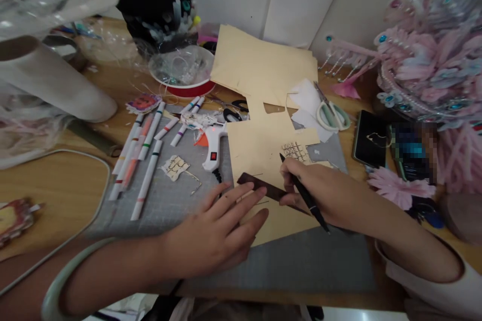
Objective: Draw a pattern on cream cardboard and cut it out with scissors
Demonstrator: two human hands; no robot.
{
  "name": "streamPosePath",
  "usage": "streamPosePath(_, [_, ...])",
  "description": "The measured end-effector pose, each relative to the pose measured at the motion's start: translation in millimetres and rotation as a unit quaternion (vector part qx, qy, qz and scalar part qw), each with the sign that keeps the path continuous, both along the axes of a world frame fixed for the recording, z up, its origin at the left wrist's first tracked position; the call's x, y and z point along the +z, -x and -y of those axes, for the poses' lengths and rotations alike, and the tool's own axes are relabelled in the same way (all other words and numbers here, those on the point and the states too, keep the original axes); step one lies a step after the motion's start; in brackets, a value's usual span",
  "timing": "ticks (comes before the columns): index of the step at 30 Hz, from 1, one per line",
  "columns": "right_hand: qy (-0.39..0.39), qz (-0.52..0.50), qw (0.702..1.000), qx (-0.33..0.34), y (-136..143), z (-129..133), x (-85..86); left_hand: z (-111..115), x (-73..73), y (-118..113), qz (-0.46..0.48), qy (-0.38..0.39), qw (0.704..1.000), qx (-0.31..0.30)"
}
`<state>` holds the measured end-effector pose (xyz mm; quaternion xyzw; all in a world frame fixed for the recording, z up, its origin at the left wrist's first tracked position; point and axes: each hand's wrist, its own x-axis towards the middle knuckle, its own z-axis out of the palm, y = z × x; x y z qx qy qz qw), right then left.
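My left hand (222, 225) lies with its fingers stretched out, the fingertips resting on a dark brown ruler (274, 192). The ruler lies at a slant across a cream paper sheet (259, 145). My right hand (312, 185) is closed around a black pen (307, 197), and its thumb touches or nearly touches the ruler. Short drawn lines show on the sheet above and below the ruler. Near the pen's upper end, a small cut-out piece with a black brick-like pattern (294, 152) lies on the sheet.
White markers (146, 180) and a glue gun (215, 148) lie on the grey cutting mat (312, 266) at left. Behind are a cream paper stack (263, 62), scissors (331, 110) and a red-rimmed bowl (188, 91). A phone (371, 138) and pink ornaments (429, 70) are at right.
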<state>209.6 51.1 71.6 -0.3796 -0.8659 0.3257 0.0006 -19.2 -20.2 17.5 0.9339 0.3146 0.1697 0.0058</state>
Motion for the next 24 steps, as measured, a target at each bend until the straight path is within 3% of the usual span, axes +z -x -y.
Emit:
streamPosePath(7, [0.064,-0.130,0.983,-0.109,12,31,-27.2,1,1.0,-5,-0.038,0.027,0.999,0.009])
streamPosePath(13, [0.038,-0.113,0.981,-0.151,10,41,-39.3,2,-1.9,-6,-0.065,0.053,0.996,0.010])
streamPosePath(20, [-0.040,-0.029,0.988,-0.147,2,43,-38.4,6,-1.8,-7,-0.073,0.058,0.996,0.012])
streamPosePath(24, [-0.049,-0.016,0.998,-0.033,-9,45,-36.9,6,-3.5,-7,-0.084,0.060,0.995,0.007])
